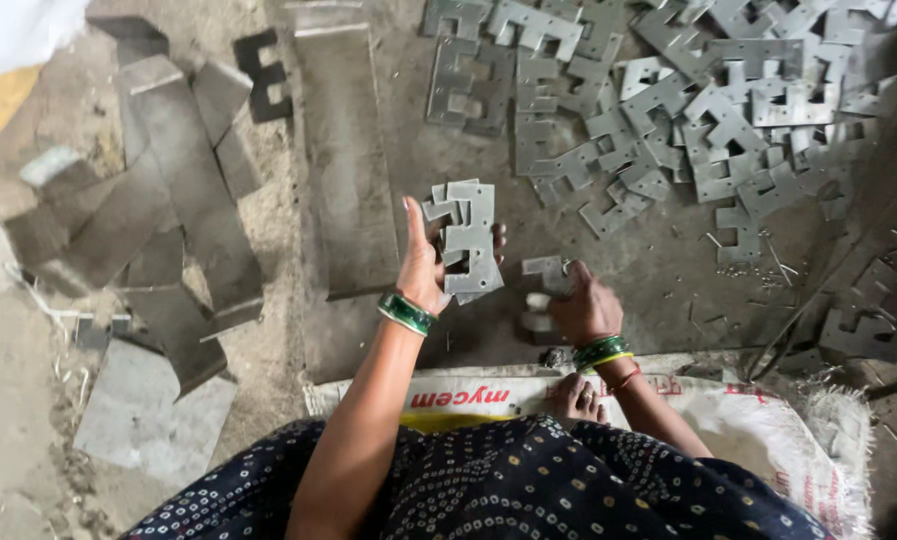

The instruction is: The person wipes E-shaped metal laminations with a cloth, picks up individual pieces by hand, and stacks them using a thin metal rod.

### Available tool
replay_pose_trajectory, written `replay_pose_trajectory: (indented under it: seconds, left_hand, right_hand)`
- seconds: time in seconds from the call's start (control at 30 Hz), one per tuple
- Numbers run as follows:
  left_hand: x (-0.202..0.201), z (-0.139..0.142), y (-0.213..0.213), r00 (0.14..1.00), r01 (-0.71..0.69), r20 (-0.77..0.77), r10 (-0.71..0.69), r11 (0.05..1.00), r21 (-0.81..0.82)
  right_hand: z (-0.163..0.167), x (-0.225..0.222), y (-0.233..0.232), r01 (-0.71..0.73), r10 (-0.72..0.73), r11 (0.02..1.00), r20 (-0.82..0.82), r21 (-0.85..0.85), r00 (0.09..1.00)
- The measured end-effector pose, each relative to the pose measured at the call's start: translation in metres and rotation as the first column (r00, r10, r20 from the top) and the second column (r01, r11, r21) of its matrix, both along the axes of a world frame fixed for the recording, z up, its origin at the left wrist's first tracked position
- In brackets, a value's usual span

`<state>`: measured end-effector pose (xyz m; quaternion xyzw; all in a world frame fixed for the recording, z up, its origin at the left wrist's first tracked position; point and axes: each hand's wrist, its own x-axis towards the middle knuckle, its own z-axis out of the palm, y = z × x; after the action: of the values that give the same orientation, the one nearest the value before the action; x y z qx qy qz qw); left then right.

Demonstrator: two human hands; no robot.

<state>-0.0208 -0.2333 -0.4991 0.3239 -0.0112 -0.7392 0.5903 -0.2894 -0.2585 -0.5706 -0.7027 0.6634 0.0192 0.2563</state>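
I am looking down from the head camera at a dusty concrete floor (668, 290). My left hand (423, 265) is holding a small stack of flat grey stamped metal plates with notched, E-shaped cutouts (468, 240); the thumb is lying along the near edge and the fingers are wrapping behind, so the grip is closed firmly around the stack, which is standing nearly upright above the floor. A green bangle (406, 312) is sitting on that wrist.

My right hand (583, 305) is reaching down to the floor just right of the stack, its fingers closing on a single grey notched metal plate (546, 272) lying there; the fingertips are touching it, though I cannot tell whether it is lifted clear of the ground. Green and yellow bangles (601, 352) are circling this wrist.

Further away, toward the top right, a large loose heap of the same grey notched plates (688, 110) is spreading over the floor, well apart from both hands. To the left, several long flat grey metal strips and sheet offcuts (188, 190) are lying overlapping one another, with one long strip (346, 160) stretching just beside my left hand.

Below the hands, a white woven sack with red lettering (758, 420) is lying flat, and a bare foot (576, 398) is resting on its edge. Dark dotted fabric (528, 480) is covering my lap.
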Motion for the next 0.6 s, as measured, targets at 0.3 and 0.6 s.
replay_pose_trajectory:
  seconds: [0.3,0.6]
  left_hand:
    - [-0.020,0.000,-0.006,0.949,0.043,0.289,-0.126,0.960,0.277]
    - [-0.028,-0.015,-0.003,0.980,0.107,0.131,-0.151,0.950,0.292]
  right_hand:
    - [0.056,-0.037,-0.076,-0.085,0.156,0.986,0.628,-0.142,0.763]
    - [0.047,-0.040,-0.233,-0.189,0.151,0.865,-0.118,-0.464,0.981]
